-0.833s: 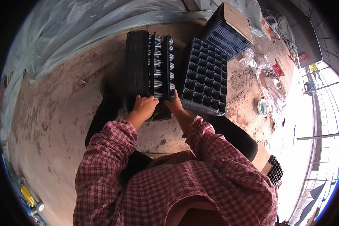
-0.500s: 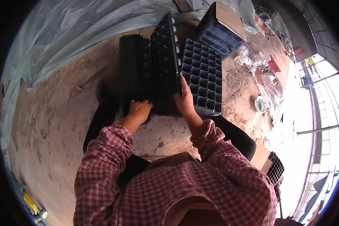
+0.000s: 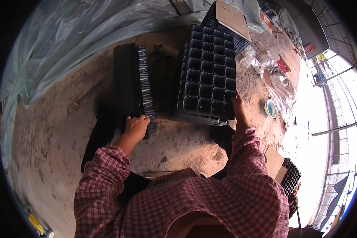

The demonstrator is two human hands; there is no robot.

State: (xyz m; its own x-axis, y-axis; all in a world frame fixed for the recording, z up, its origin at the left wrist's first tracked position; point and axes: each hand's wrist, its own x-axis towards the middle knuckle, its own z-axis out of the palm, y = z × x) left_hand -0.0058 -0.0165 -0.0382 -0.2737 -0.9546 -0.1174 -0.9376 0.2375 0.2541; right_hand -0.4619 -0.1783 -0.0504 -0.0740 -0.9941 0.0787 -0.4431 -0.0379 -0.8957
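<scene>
Black plastic seedling trays with rows of square cells lie before me. My right hand [image 3: 240, 109] grips the near right edge of one seedling tray [image 3: 211, 77], which faces cells up. This tray lies over or just above another black tray [image 3: 194, 117], whose rim shows below; whether they touch I cannot tell. To the left, a dark group of trays [image 3: 127, 79] has its ribbed edges [image 3: 145, 75] turned right. My left hand [image 3: 136, 127] is at their near end, fingers curled over the edge.
Behind the right-hand trays stands a taller tray stack with a cardboard sheet [image 3: 231, 18] on top. Crumpled clear plastic [image 3: 261, 61] and a small round tub [image 3: 270, 108] lie to the right. Plastic sheeting [image 3: 67, 51] hangs across the far left.
The tray that stood upright in my right hand has swung right and down over the right-hand tray. My left hand shifted slightly left and nearer, and the left group's ribbed edges are now exposed.
</scene>
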